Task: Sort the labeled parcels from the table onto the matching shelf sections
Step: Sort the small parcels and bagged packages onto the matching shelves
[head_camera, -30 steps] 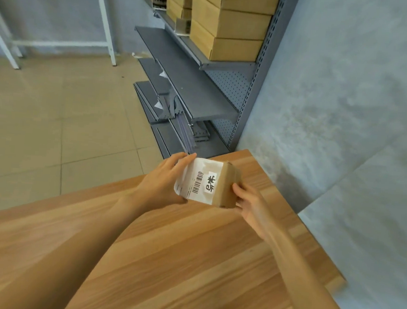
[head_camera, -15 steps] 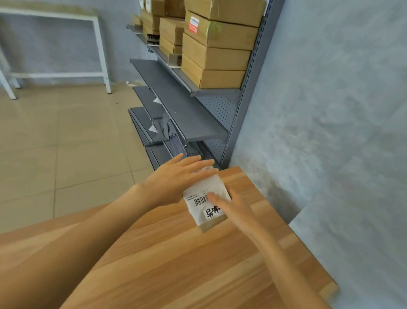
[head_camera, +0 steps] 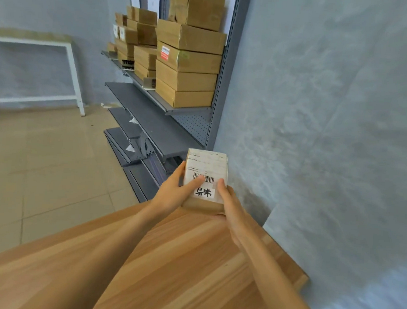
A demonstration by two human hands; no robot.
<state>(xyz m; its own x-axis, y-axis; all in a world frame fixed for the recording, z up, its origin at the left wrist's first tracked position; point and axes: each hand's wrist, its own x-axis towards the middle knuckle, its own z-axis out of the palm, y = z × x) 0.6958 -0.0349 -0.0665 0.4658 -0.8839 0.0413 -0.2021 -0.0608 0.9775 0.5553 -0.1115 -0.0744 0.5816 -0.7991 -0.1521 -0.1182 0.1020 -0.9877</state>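
Observation:
A small brown cardboard parcel (head_camera: 206, 165) with a white shipping label, a barcode and a handwritten sticker is held upright above the far corner of the wooden table (head_camera: 176, 269). My left hand (head_camera: 171, 193) grips its left side, thumb across the label near the barcode. My right hand (head_camera: 230, 205) holds its right side and bottom edge, thumb on the label face. Behind it stands a grey metal shelf unit (head_camera: 156, 123) against the wall.
The upper shelf carries stacked cardboard boxes (head_camera: 187, 65). The lower grey shelf boards are bare, with loose shelf parts (head_camera: 135, 146) on the floor beside them. A white metal table frame (head_camera: 70, 70) stands at the back left. A grey wall (head_camera: 322, 115) runs along the right.
The parcel was lifted off the table's far corner and turned upright, label facing me. Both hands shifted to its sides, and my view rose toward the shelf.

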